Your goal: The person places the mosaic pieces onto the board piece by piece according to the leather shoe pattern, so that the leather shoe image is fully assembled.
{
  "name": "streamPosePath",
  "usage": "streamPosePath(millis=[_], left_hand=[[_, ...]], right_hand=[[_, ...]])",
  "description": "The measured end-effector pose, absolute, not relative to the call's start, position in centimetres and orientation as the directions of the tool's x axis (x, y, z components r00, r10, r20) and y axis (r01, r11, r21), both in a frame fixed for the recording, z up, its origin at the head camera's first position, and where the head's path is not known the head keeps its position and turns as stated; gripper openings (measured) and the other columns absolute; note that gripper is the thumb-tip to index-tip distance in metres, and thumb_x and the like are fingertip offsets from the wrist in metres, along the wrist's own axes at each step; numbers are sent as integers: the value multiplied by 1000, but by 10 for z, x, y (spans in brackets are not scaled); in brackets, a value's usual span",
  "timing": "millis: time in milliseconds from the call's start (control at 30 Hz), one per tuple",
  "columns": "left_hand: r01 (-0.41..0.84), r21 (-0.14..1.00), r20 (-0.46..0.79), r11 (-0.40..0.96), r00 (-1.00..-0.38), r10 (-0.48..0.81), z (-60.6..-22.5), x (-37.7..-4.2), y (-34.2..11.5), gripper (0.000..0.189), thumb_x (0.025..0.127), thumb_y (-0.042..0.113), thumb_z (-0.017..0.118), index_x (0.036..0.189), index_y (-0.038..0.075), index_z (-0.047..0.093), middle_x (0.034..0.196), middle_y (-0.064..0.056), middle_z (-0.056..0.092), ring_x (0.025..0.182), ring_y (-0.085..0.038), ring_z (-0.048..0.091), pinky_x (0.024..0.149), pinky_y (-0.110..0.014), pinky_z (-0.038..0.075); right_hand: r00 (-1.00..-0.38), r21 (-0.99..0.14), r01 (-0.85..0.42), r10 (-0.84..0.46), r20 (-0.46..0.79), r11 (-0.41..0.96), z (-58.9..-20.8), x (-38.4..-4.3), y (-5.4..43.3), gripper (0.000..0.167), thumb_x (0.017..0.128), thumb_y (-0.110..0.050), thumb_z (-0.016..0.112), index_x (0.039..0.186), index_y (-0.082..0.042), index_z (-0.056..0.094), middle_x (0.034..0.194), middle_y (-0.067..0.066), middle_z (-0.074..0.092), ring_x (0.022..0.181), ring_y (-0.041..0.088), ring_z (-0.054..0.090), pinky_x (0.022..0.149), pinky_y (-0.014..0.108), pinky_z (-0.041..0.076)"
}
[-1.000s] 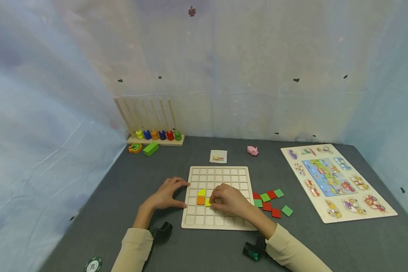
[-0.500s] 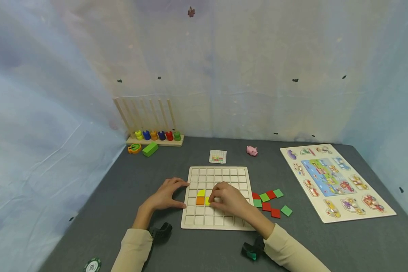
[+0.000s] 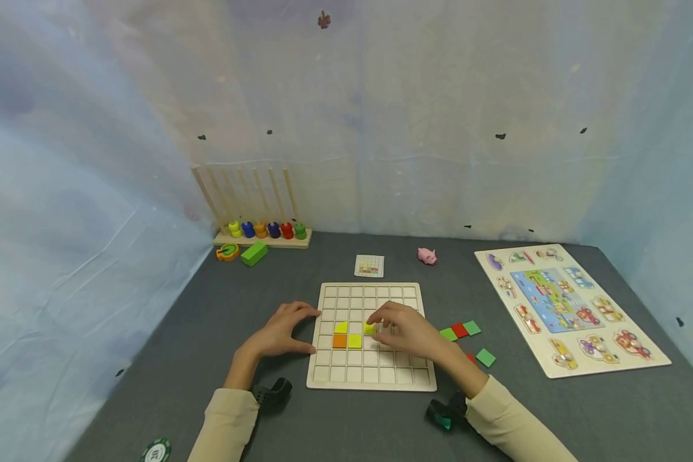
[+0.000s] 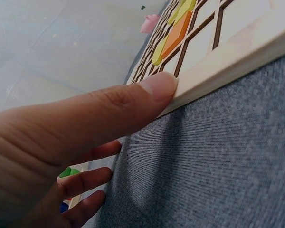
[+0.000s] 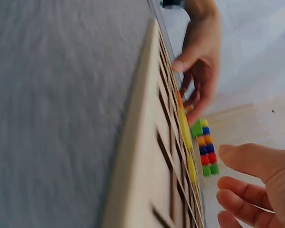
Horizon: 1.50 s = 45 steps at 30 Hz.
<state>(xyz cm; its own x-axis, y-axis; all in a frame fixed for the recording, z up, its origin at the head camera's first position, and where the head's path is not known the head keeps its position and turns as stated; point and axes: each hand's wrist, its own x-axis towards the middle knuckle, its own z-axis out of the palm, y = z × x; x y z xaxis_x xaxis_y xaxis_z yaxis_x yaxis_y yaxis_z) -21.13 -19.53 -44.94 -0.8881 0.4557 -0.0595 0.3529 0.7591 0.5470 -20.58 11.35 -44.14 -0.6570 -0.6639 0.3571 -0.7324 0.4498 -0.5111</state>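
Observation:
A pale wooden grid board [image 3: 337,374] lies before me, holding an orange tile [image 3: 339,341] and a few yellow pieces. One yellow piece [image 3: 341,328] with a slanted side sits behind the orange tile, and a yellow square tile [image 3: 355,341] to its right. My right hand [image 3: 407,332] hovers over the board with thumb and fingers apart, holding nothing; another yellow tile [image 3: 369,329] shows by its fingertips. My left hand [image 3: 282,330] rests at the board's left edge, its thumb [image 4: 156,88] touching the rim in the left wrist view.
Loose red and green tiles [image 3: 486,357] lie right of the board, partly behind my right arm. A pattern card [image 3: 369,265] and pink pig [image 3: 427,256] are beyond it. A picture puzzle [image 3: 539,359] lies far right; a peg stacker [image 3: 265,240] and green block [image 3: 255,253] stand back left.
My right hand has let go of the yellow square tile beside the orange one and moved right and slightly back, its fingers spreading. The left hand has stayed in place.

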Motion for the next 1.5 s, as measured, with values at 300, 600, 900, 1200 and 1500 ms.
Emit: streamPosePath(millis=[300,600,900,1200,1500], left_hand=[[364,546,-55,755,-884,465,-449,-211,-195,71,70,38,81,132,16,52,133,-5,44,122,-27,33,99,-53,30],[363,523,-56,771,-888,457,-452,-214,-196,72,69,42,80,132,21,52,133,-2,44,123,-26,33,100,-53,30],[363,526,-57,769,-887,458,-451,-213,-195,73,70,41,81,133,20,52,133,-3,43,122,-27,34,99,-53,30],[362,532,-55,765,-887,458,-452,-214,-196,72,69,40,81,132,19,52,133,-3,44,123,-27,33,100,-53,30],[362,535,-54,764,-887,458,-453,-213,-196,73,69,41,81,132,18,52,133,-4,44,122,-27,33,100,-53,30]], right_hand=[[-658,-514,-739,-631,412,435,-437,-209,157,21,84,-9,69,104,-7,66,99,4,64,80,16,58,67,34,50],[-667,-502,-736,-609,429,453,-440,-204,189,23,82,0,68,104,-7,66,99,3,65,80,8,57,67,35,51],[-713,-463,-699,-586,386,545,-444,-198,225,30,81,5,65,108,-7,66,105,3,63,95,19,57,75,36,47],[-756,-406,-654,-558,341,638,-444,-193,260,36,78,5,68,112,-6,65,108,5,60,99,22,54,78,41,45],[-776,-410,-629,-572,267,661,-450,-195,277,36,79,-1,70,115,-3,63,106,8,60,94,24,57,77,39,47]])
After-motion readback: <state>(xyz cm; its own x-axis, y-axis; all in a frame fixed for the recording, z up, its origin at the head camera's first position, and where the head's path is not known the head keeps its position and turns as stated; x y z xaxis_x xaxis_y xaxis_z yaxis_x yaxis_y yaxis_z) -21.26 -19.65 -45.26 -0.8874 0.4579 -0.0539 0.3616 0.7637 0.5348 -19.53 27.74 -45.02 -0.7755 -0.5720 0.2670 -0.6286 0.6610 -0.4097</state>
